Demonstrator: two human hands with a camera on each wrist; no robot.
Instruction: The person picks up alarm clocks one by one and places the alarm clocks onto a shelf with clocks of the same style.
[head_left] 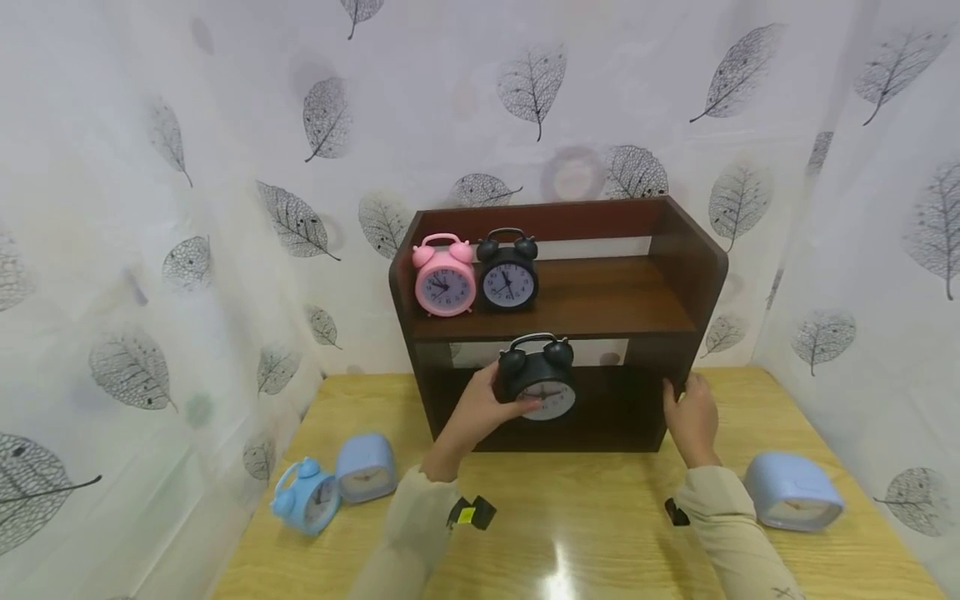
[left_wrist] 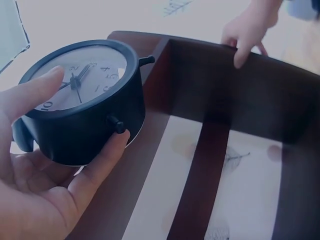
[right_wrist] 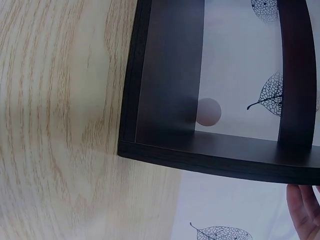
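Observation:
My left hand (head_left: 483,410) grips a black twin-bell alarm clock (head_left: 536,377), its thumb across the white dial and its fingers under the case in the left wrist view. The clock is held in front of the lower compartment of a dark brown two-tier shelf (head_left: 615,308). My right hand (head_left: 693,417) holds the front edge of the shelf's right side panel; part of it shows at the right edge of the right wrist view. On the upper tier, at the left, a pink twin-bell alarm clock (head_left: 446,279) stands beside another black alarm clock (head_left: 508,273).
On the wooden table (head_left: 570,517), a light blue twin-bell alarm clock (head_left: 306,498) leans at the left beside a blue rounded clock (head_left: 366,468). A second blue rounded clock (head_left: 793,490) lies right of my right forearm. Behind the shelf hangs a leaf-patterned sheet (head_left: 465,100).

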